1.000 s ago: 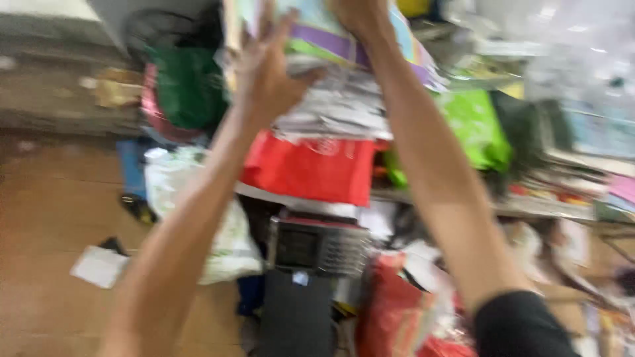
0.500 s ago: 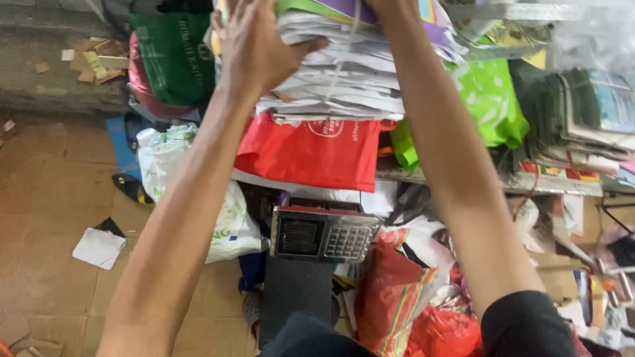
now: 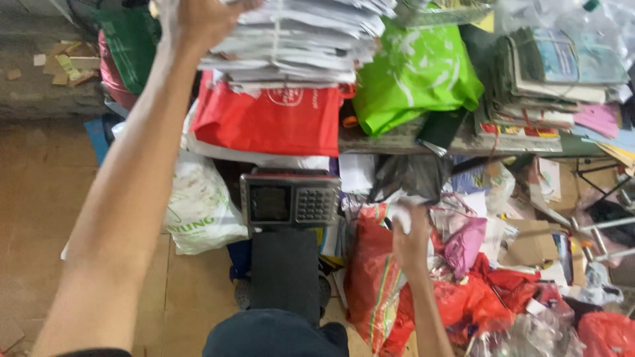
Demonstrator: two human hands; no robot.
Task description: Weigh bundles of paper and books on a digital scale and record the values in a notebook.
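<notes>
One paper stack [image 3: 297, 39], tied round with string, sits high on the red bag [image 3: 271, 119] at the top of the heap. The left hand [image 3: 198, 20] is pressed against the stack's left end, arm stretched up and out nearly straight from the lower left corner; its fingers run out of the top of the view, so I cannot tell whether they grip the paper or just rest on it.

The right hand [image 3: 410, 238] is low, well apart from the left, forearm rising from the bottom edge. It is closed on a crumpled white scrap [image 3: 403, 211], just under a dark plastic bag [image 3: 410, 175] that hangs off the table edge [image 3: 397, 142].

Beside the stack lies one bright green bag [image 3: 417, 73]. Further right on the table stands a second pile, of bundled books [image 3: 555, 73], with a black flat thing [image 3: 440, 129] leaning near the green bag. Under the red bag there is one scale [image 3: 290, 201] with a screen and keypad, mounted over a dark platform [image 3: 284, 271]. To its left leans one white sack [image 3: 198, 205] on the tiled floor [image 3: 40, 198]. To the right of the scale lie several red sacks [image 3: 377, 284], a pink bag [image 3: 463, 241] and cardboard pieces [image 3: 529, 241], all tumbled together. A dark green bag [image 3: 129, 39] hangs at upper left.
</notes>
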